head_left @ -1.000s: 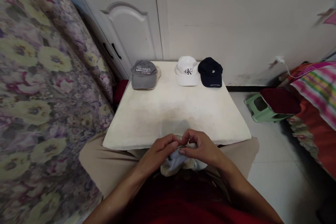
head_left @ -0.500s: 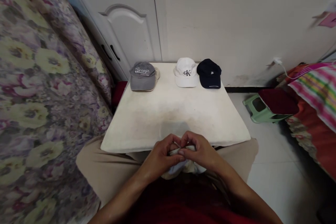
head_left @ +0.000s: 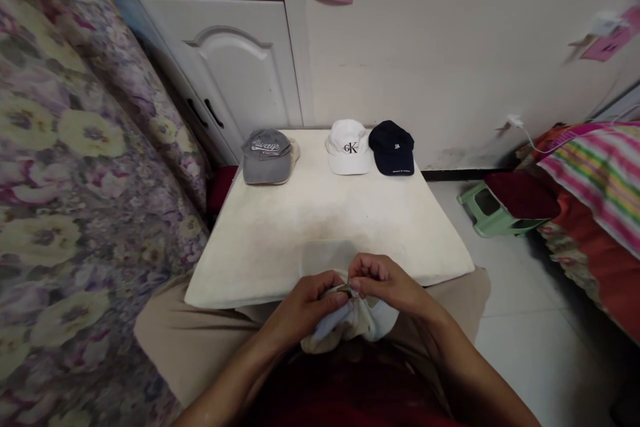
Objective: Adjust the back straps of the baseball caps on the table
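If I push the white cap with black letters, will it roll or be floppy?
The white cap probably won't roll: its brim sticks out in front. It looks like cloth, so it's likely light. Its crown stands up rounded, so maybe only slightly floppy.

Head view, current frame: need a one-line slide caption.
Left hand and right hand hold pale fabric at a table bearing a gray cap, white cap and navy cap.
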Demonstrator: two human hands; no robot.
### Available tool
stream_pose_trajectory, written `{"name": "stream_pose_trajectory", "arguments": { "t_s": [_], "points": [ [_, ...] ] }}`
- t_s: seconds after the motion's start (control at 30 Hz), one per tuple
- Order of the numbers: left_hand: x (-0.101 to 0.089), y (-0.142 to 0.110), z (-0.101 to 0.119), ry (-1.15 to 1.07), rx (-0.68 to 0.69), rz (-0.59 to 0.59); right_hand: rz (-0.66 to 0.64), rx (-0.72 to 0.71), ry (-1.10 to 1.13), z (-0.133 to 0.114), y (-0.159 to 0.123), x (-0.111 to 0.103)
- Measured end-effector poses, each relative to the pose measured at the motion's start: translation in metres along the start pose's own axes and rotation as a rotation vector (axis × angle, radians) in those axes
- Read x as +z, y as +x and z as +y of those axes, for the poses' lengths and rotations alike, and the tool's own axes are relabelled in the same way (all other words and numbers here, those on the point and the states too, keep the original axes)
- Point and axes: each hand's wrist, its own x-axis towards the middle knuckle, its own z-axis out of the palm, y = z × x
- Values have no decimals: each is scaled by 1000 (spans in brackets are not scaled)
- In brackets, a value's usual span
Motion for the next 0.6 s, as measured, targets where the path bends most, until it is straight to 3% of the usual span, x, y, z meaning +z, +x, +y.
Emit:
{"name": "stream_pose_trajectory", "arguments": {
  "t_s": [0.2, 0.4, 0.53, 0.6],
  "points": [
    [1, 3, -9, 4, 19, -5, -80, 44, -9, 0, 1, -3],
    [1, 3, 9, 68, 80, -81, -59, 53, 12, 1, 3, -6],
    [-6, 3, 20, -72, 70, 1, -155, 0, 77, -5, 1, -19],
    [-11, 3, 25, -178, 80, 49, -136, -47, 113, -11, -1, -27]
  ]
}}
